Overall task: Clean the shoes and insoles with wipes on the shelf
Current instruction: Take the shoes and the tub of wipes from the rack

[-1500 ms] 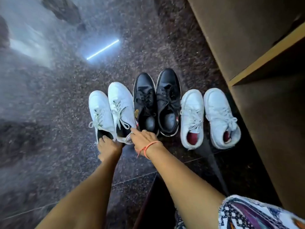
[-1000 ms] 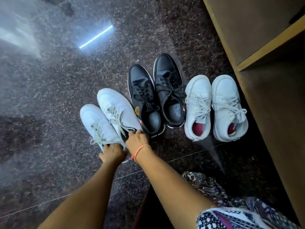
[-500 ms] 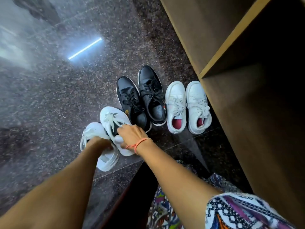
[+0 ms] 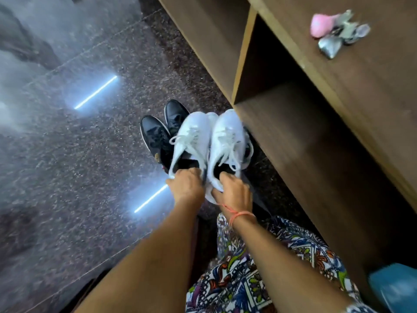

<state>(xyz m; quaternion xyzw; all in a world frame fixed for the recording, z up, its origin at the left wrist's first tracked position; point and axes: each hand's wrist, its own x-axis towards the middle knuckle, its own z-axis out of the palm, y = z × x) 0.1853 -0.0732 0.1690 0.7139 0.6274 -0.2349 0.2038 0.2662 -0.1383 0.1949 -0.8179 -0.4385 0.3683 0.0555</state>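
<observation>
White sneakers (image 4: 209, 141) in left hand (image 4: 185, 188) and right hand (image 4: 235, 193)

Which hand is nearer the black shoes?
Left. The left hand, gripping one white shoe, is right beside the black shoes; the right hand, gripping the other white shoe, is farther, toward the shelf.

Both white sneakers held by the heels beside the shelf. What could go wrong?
1. Left hand and right hand grip the left sneaker and right sneaker only at the heel openings; either could slip onto the black shoes below.
2. Loose laces dangle; could snag.
3. Right sneaker is close to the shelf wall; could bump it.
</observation>
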